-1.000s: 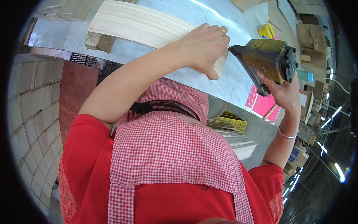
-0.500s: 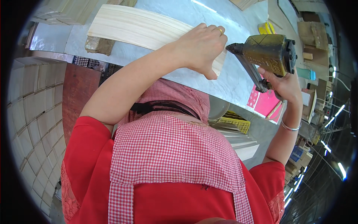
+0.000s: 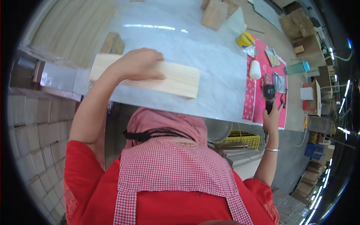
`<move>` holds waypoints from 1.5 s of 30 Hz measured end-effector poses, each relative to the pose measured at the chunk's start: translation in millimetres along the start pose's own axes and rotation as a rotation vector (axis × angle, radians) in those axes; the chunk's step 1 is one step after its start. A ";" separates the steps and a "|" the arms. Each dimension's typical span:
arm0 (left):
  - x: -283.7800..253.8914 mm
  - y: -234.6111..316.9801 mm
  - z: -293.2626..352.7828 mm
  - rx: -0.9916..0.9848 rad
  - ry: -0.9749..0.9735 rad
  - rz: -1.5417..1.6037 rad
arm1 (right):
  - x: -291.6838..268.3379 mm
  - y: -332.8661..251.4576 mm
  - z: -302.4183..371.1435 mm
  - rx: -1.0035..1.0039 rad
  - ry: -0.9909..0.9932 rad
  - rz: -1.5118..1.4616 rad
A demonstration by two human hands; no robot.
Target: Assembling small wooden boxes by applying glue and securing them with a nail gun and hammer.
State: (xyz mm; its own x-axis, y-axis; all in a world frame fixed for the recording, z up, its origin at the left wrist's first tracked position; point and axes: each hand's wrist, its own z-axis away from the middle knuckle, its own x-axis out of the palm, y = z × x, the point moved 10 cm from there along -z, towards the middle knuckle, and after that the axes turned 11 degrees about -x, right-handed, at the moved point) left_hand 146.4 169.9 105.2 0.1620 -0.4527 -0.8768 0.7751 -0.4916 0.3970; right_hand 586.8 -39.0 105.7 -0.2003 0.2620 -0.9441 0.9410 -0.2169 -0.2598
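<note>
A pale wooden board (image 3: pixel 180 77) lies at the near edge of the tabletop. My left hand (image 3: pixel 142 64) is closed on it, with curled fingers partly hidden behind the hand. On the right, my right hand (image 3: pixel 271 116) is wrapped round the dark grip of a nail gun (image 3: pixel 268 90). The tool is over the pink sheet (image 3: pixel 258 108), away from the board; I cannot tell whether it touches the sheet. Just left of the tool is a white bottle (image 3: pixel 255 70) with a red tip.
Stacked boards (image 3: pixel 71 30) fill the back left, with a wooden block (image 3: pixel 112 43) beside them. A yellow tape roll (image 3: pixel 245 39) and a teal bottle (image 3: pixel 297 68) stand at the right. Below the table are a yellow crate (image 3: pixel 243 139) and, left, stacked wooden pieces (image 3: pixel 33 138).
The nail gun has moved away from the board's right end to over the pink sheet. My left hand and the board now appear further left, and the whole view has shifted.
</note>
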 end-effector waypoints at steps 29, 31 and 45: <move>141.1 -48.8 76.4 -0.663 0.351 1.872 | 173.9 -187.9 -298.2 0.198 0.386 -0.314; 148.9 -46.5 79.3 -0.725 0.259 1.926 | 184.6 -190.0 -305.5 0.219 0.370 -0.343; 164.2 -2.0 86.3 -0.588 -0.312 1.469 | 172.5 -130.7 -199.1 -0.017 0.337 -0.530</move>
State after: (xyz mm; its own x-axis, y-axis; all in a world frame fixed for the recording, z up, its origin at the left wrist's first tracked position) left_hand 118.8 32.4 -16.1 0.8714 -0.4131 0.2645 0.1963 0.7879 0.5837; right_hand 483.5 221.8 17.3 -0.5466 0.6128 -0.5707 0.7419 0.0383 -0.6694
